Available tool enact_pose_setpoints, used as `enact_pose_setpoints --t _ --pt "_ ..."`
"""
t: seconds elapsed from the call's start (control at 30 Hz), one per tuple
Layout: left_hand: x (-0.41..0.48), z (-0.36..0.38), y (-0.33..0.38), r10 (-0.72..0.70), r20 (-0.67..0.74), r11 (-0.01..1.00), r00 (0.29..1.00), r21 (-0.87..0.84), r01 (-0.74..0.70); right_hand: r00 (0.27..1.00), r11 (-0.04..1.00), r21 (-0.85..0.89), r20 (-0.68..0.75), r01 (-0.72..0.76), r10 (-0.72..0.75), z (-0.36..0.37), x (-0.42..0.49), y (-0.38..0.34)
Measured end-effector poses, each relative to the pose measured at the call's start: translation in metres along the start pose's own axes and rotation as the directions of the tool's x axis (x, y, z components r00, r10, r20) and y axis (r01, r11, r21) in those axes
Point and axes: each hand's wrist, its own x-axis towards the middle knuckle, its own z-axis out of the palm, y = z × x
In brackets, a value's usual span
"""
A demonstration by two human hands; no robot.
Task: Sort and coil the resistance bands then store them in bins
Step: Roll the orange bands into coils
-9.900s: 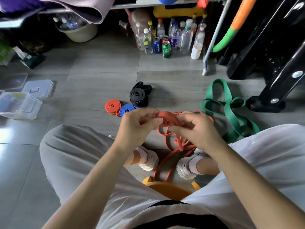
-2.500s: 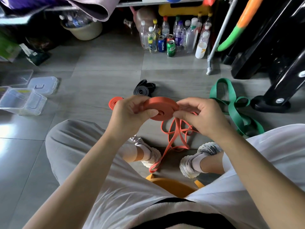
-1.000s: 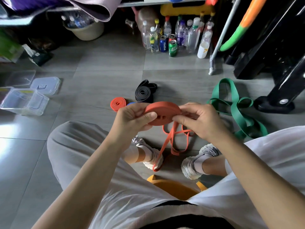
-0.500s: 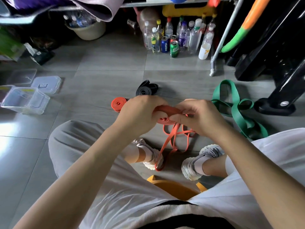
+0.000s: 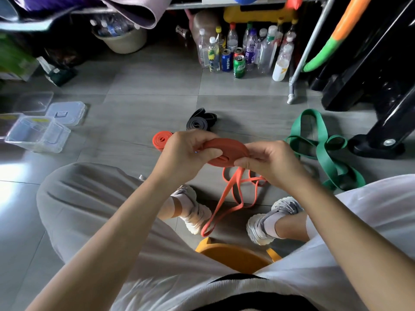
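We see the red-orange resistance band (image 5: 226, 151) held in the air above the floor (image 5: 146, 97), between the person's knees. Most of it is wound into a flat coil. The left hand (image 5: 184, 153) grips the coil's left side with its fingers curled round it. The right hand (image 5: 271, 162) pinches the right edge between thumb and fingers. The band's unwound tail (image 5: 226, 198) hangs from under the coil in loose loops, and its lowest loop lies on the tiles between the two shoes, the left shoe (image 5: 195, 212) and the right shoe (image 5: 267, 221).

Just beyond the left hand, a small coiled orange band (image 5: 160, 140) lies on the floor. A coiled black band (image 5: 197, 124) sits a little farther back. To the right, a wide green band (image 5: 321, 144) sprawls uncoiled in several loops near the foot of a black equipment frame (image 5: 381, 131).

Well off to the left stands an open clear plastic bin (image 5: 38, 135), with clear lids (image 5: 66, 110) lying flat behind it.

Along the far side we make out a cluster of plastic bottles (image 5: 251, 48) with a Pepsi can (image 5: 226, 60) and a green can (image 5: 238, 66) in front of them. A pale bucket (image 5: 123, 41) stands farther left. The edge of a yellow stool (image 5: 233, 257) shows below, between the person's legs.
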Motion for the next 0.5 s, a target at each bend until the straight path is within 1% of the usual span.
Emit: enact_pose_setpoints --t 0.07,0.17,0.27,0.3,0.33,0.37,0.4,0.43,0.47,0.5 --pt "-0.0017 -0.0008 -0.0010 -0.068 -0.024 0.991 0.997 -0.121 0.065 1.000 0.998 0.067 -0.011 0.022 -0.022 -0.0005 0.0003 0.0014" --pt "-0.0036 -0.0011 -0.0008 -0.187 -0.053 0.941 0.981 -0.298 0.163 0.998 0.973 0.222 -0.038 0.056 -0.049 -0.0011 -0.0002 -0.0007" --pt "-0.0071 0.0030 -0.0002 -0.245 -0.033 0.878 0.969 -0.432 0.208 0.996 0.964 0.255 -0.080 0.068 -0.049 -0.0021 0.0001 -0.0005" --pt "-0.0082 0.0042 0.0003 -0.255 -0.020 0.869 0.967 -0.443 0.220 0.996 0.966 0.252 -0.084 0.061 -0.040 -0.0025 -0.0004 -0.0016" --pt "-0.0088 0.0052 0.0004 -0.250 -0.009 0.882 0.968 -0.415 0.224 0.996 0.975 0.217 -0.086 0.043 -0.025 -0.0029 -0.0012 -0.0029" --pt "-0.0084 0.0046 -0.0011 -0.214 -0.012 0.935 0.977 -0.294 0.201 0.997 0.983 0.183 -0.079 0.018 -0.003 -0.0026 -0.0024 -0.0033" --pt "-0.0071 0.0037 -0.0045 -0.138 -0.014 0.988 0.990 -0.067 0.137 0.997 0.996 0.092 -0.078 -0.004 0.011 -0.0026 -0.0033 -0.0026" --pt "-0.0066 0.0034 -0.0066 -0.039 0.004 0.977 0.999 0.210 0.037 0.997 0.999 -0.050 -0.074 -0.011 0.007 -0.0022 -0.0036 -0.0024" --pt "-0.0071 0.0037 -0.0079 0.076 0.045 0.896 0.996 0.435 -0.088 0.998 0.974 -0.226 -0.059 -0.009 -0.005 -0.0016 -0.0035 -0.0022" --pt "-0.0083 0.0052 -0.0065 0.164 0.101 0.806 0.981 0.559 -0.192 1.000 0.929 -0.370 -0.029 -0.004 -0.007 -0.0001 -0.0031 -0.0046"
